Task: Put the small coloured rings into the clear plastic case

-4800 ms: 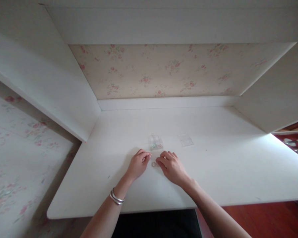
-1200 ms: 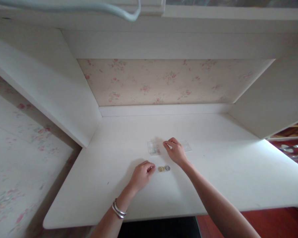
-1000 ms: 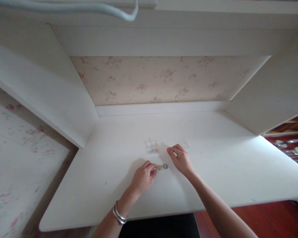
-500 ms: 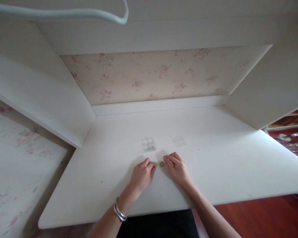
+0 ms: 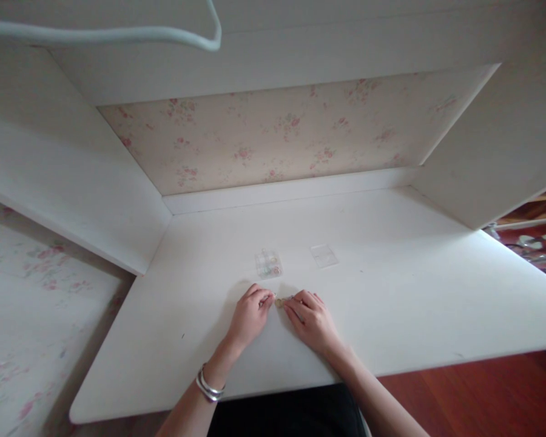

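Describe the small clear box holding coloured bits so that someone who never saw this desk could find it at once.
Start from the wide white desk top under the flowered back wall. Near its middle, just beyond the person's left hand, stands the small clear plastic box with tiny coloured pieces inside. The flat clear plastic lid to its right shows nothing inside, and the box stands taller.

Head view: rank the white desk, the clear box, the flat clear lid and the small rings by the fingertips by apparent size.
1. white desk
2. clear box and flat clear lid: look alike, not ranked
3. small rings, partly hidden between the fingertips
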The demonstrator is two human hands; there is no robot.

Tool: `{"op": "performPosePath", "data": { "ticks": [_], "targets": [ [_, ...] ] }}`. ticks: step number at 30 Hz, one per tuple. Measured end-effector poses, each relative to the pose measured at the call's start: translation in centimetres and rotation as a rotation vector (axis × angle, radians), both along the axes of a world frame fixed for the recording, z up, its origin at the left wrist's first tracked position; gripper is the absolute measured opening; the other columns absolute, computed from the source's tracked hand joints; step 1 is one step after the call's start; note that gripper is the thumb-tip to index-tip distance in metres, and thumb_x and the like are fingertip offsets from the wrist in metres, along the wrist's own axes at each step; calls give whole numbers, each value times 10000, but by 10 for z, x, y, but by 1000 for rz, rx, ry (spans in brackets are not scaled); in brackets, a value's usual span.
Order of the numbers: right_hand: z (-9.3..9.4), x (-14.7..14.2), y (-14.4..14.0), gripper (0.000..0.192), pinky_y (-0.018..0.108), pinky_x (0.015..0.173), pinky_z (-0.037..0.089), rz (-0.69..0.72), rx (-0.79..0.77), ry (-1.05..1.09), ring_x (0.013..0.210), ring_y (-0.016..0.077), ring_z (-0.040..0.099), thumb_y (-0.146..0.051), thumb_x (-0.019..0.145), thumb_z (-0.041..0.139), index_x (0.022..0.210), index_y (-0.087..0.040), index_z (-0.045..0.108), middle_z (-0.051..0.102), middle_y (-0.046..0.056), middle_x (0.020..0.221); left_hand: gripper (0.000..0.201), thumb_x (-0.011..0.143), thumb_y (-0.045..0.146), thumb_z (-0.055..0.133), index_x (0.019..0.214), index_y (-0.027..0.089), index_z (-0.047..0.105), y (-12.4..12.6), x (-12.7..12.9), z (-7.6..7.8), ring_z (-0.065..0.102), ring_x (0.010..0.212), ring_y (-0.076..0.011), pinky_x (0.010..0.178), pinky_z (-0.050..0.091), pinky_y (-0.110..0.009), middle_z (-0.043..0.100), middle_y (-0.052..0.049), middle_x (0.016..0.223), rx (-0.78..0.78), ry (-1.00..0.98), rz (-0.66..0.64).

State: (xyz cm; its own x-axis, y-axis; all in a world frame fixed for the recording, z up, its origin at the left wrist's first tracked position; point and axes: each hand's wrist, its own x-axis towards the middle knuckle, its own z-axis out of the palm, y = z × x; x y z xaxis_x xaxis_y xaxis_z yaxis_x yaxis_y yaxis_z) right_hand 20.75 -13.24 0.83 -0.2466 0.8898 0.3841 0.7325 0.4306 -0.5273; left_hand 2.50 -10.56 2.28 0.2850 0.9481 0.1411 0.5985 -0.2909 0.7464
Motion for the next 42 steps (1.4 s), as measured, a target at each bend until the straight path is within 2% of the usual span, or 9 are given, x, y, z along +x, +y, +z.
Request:
{"op": "performPosePath", "data": {
  "ticks": [5,12,17,21,24,28,32,36,42],
  "targets": [
    [8,-9,-1,195,307,691,349,34,30,-197,738,160,487,-241,906,460,945,-245,651,566,48,807,256,900,331,439,875,181,645,19,-1,3,576,759,-142,701,479,-246,607,-54,851,50,-42,66],
    [0,-9,1,166,290,701,360,55,36,-210,765,162,479,-205,897,472,848,-224,629,543,46,789,229,879,311,476,882,181,665,63,6,11,573,756,-142,743,468,-262,628,-50,846,144,59,60],
    [-3,-7,1,177,270,706,389,43,5,-164,770,148,495,-203,903,459,857,-223,629,546,42,819,206,863,275,490,881,182,673,95,13,3,575,762,-143,767,460,-267,636,-40,839,188,146,97],
    [-4,-5,1,196,250,690,409,-2,-22,-59,758,137,518,-218,908,448,902,-234,643,548,40,842,183,842,239,508,871,187,682,106,15,-6,590,769,-148,775,464,-268,640,-39,854,169,168,98],
    [-5,-4,1,217,238,688,431,-50,-55,44,752,133,535,-249,914,438,917,-242,655,541,36,829,190,841,216,500,919,188,671,100,11,-7,594,766,-142,780,471,-264,639,-43,898,162,107,125],
    [-7,-2,4,246,239,669,448,-80,-71,165,706,127,542,-290,917,430,914,-249,672,533,32,805,199,857,206,473,936,186,655,75,3,-2,586,782,-135,772,472,-255,625,-43,909,153,24,118],
    [-9,-1,6,237,237,650,461,-99,-111,270,708,131,550,-311,908,451,919,-251,680,535,30,802,191,861,195,472,920,198,654,41,-2,0,577,771,-129,747,475,-243,617,-36,890,69,-2,3],
    [-11,-1,10,232,216,575,451,-126,-182,354,706,126,548,-335,898,470,909,-244,682,535,28,811,188,862,224,494,983,212,637,13,-2,-3,578,769,-129,746,477,-247,611,-39,926,-28,-7,-119],
    [-8,-12,35,218,229,646,454,-86,-181,330,731,122,553,-325,885,489,888,-244,691,541,18,813,156,808,253,590,943,240,665,1,-2,-8,558,854,-182,810,449,-319,616,-34,883,45,122,-172]
  ]
}}
